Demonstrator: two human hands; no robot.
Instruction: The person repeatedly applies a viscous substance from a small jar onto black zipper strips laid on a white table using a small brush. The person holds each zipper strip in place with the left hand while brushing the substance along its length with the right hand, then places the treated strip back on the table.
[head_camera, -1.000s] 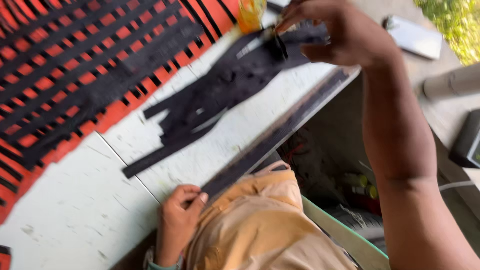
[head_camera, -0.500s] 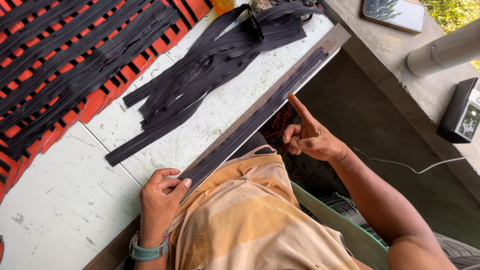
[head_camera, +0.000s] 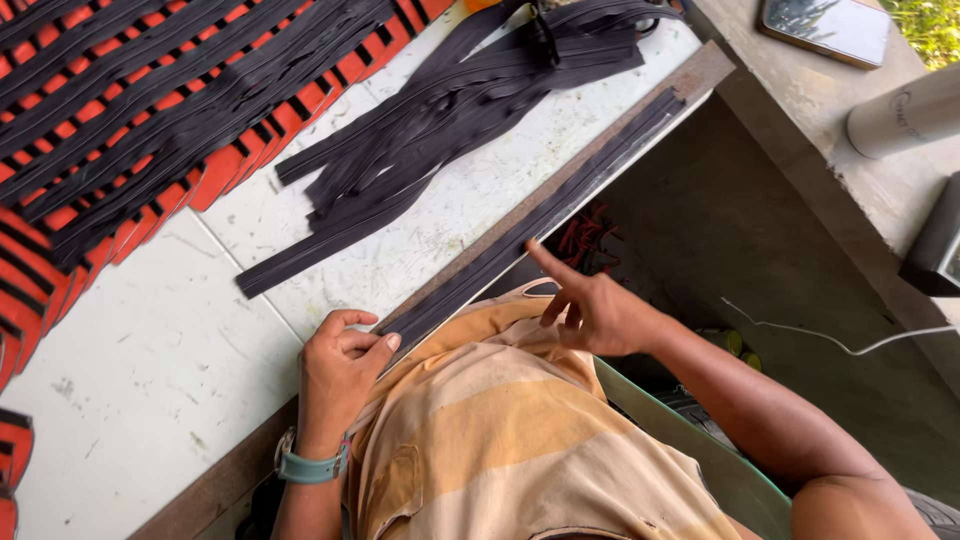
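A long black strip (head_camera: 540, 225) lies along the front edge of the white table (head_camera: 150, 360). My left hand (head_camera: 340, 365) pinches the strip's near end at the table edge. My right hand (head_camera: 590, 310) hovers beside the strip, index finger stretched out and touching its middle, other fingers curled, holding nothing. A loose pile of black strips (head_camera: 460, 110) lies farther back on the table. Beyond it at the left, several black strips are laid over orange pieces (head_camera: 130, 110).
A concrete ledge (head_camera: 800, 110) at the right carries a phone (head_camera: 825, 28), a white cylinder (head_camera: 905, 120) and a dark box (head_camera: 935, 250). A white cable (head_camera: 830, 340) trails below it. A green chair edge (head_camera: 690, 440) sits by my right arm.
My right hand drew back from the strip pile at the table's far end, came down near my body, and now points its index finger onto the long strip. My left hand kept its grip.
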